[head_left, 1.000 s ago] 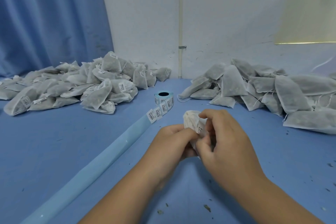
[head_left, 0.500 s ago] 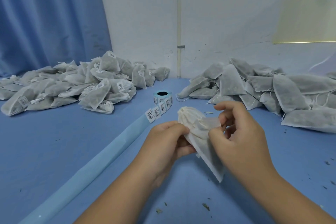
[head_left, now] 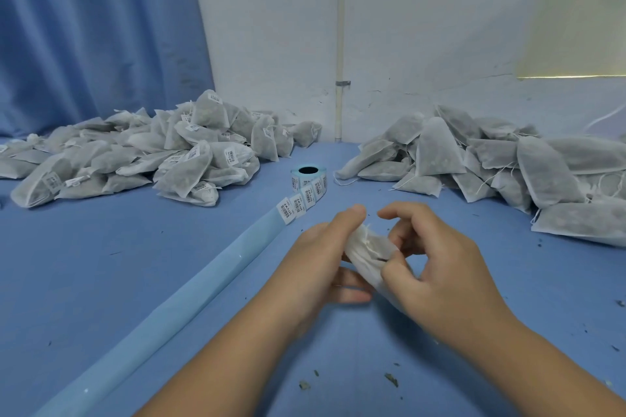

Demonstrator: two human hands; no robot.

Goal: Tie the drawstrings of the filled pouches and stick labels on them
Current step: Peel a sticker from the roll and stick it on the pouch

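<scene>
Both hands have hold of one white pouch [head_left: 367, 249], low over the blue table [head_left: 101, 274] right in front of the person: L hand [head_left: 321, 267] curled round its bunched top w/ thumb sticking up, R hand [head_left: 447, 284] pinching the body w/ the thumb, forefinger crooked over the top. The pouch is tilted, gathered end toward the L thumb, the rest hidden under the R palm; can't make out the string. Just beyond the hands stands a roll of barcode labels [head_left: 309, 178], its pale backing strip [head_left: 162, 311] running to the near-left edge, a few labels on it next to the roll. Far left, a heap of labelled pouches [head_left: 176, 159]; far right, a heap of plain pouches [head_left: 491, 159] w/ loose strings. There are bits of dried herb [head_left: 391, 379] on the table btwn the forearms. Behind: blue curtain [head_left: 95, 27] on the left, white wall [head_left: 423, 27] w/ a pipe [head_left: 340, 44]
</scene>
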